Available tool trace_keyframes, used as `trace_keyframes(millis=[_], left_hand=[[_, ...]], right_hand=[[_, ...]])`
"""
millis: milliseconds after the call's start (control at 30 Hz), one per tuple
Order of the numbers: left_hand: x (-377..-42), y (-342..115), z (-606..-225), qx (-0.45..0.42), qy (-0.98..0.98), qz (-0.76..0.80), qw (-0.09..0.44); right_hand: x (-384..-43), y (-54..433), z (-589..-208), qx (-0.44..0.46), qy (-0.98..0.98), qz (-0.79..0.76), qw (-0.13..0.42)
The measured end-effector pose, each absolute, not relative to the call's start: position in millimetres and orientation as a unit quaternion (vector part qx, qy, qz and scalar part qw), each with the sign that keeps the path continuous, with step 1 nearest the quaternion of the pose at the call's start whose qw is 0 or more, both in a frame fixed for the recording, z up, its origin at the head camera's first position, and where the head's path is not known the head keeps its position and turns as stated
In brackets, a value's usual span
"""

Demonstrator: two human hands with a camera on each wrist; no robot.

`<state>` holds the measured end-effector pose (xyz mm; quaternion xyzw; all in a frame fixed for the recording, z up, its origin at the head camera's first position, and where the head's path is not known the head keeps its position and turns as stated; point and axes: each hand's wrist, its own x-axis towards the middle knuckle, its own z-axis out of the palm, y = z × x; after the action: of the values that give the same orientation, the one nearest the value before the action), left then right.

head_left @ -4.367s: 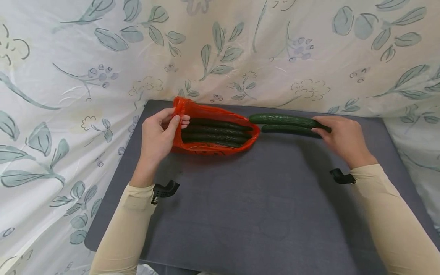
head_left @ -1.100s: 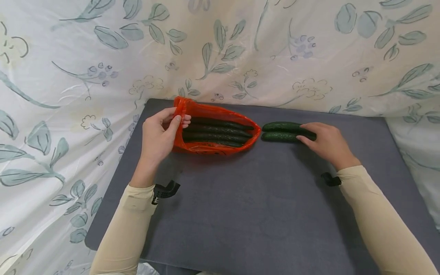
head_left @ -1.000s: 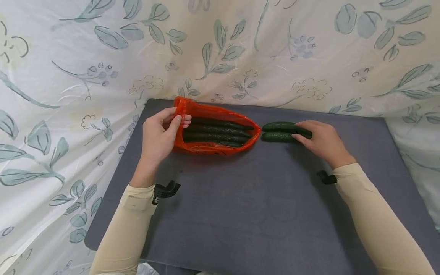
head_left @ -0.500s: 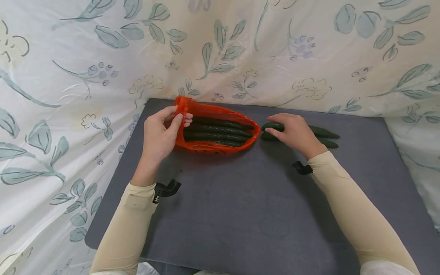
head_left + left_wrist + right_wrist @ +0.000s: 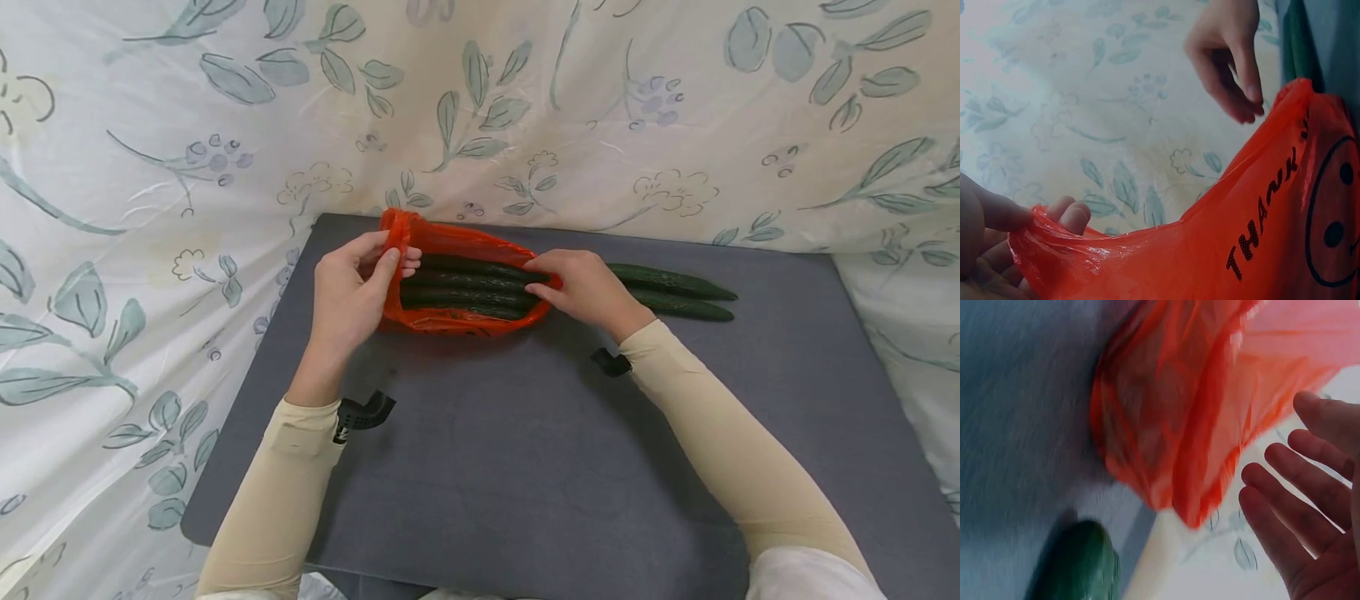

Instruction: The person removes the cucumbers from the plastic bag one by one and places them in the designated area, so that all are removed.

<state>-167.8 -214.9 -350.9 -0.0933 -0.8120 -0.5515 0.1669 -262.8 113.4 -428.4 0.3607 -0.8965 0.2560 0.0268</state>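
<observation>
My left hand (image 5: pixel 351 292) pinches the left edge of a red plastic bag (image 5: pixel 450 325) between thumb and fingers. The bag lies on its side with its mouth held wide, and several cucumbers (image 5: pixel 472 283) lie lengthwise inside. Over the bag's right end hovers my right hand (image 5: pixel 588 287); in the right wrist view its fingers (image 5: pixel 1285 519) are spread and hold nothing. Two more cucumbers lie side by side right of the bag, an upper one (image 5: pixel 678 282) and a lower one (image 5: pixel 686 305), their left ends hidden behind my right hand. Black print marks the bag's side in the left wrist view.
A dark grey table (image 5: pixel 480 467) lies under everything. Behind it and along the left hangs a pale cloth (image 5: pixel 450 100) with leaf and flower patterns, close to the bag. Small black wrist mounts (image 5: pixel 365 411) stick out from the sleeves.
My right hand has let go of the upper cucumber, which now lies beside the other one. It has moved left to the bag's right end. The left hand has kept its pinch.
</observation>
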Motion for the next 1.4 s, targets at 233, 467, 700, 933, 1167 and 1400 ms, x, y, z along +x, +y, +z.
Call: trace_keyframes(millis=[233,467,700,933,1167,1400], left_hand=[[-167.4,-214.8,-351.7,-0.091,-0.811,-0.553,0.166],[-168.2,-214.7,-352.3,-0.095,-0.812,-0.551,0.170],[-167.3,-214.7,-353.1,-0.094,-0.809,-0.556,0.167],[-168.9,-214.7,-354.3,-0.097,-0.806,-0.559,0.170],[-170.2,-214.5,-354.5,-0.102,-0.805,-0.558,0.173],[-168.4,-214.1,-355.7,-0.096,-0.812,-0.551,0.169]], right_hand=[[-263.0,91.3,-440.9,0.379,-0.893,0.244,0.012],[-262.6,78.6,-450.7,0.389,-0.890,0.236,-0.010],[-262.5,70.7,-457.3,0.392,-0.890,0.231,-0.023],[-259.5,67.5,-461.0,0.378,-0.899,0.216,-0.047],[-253.2,66.1,-459.5,0.363,-0.915,0.162,-0.064],[-250.3,60.2,-464.1,0.366,-0.917,0.146,-0.063]])
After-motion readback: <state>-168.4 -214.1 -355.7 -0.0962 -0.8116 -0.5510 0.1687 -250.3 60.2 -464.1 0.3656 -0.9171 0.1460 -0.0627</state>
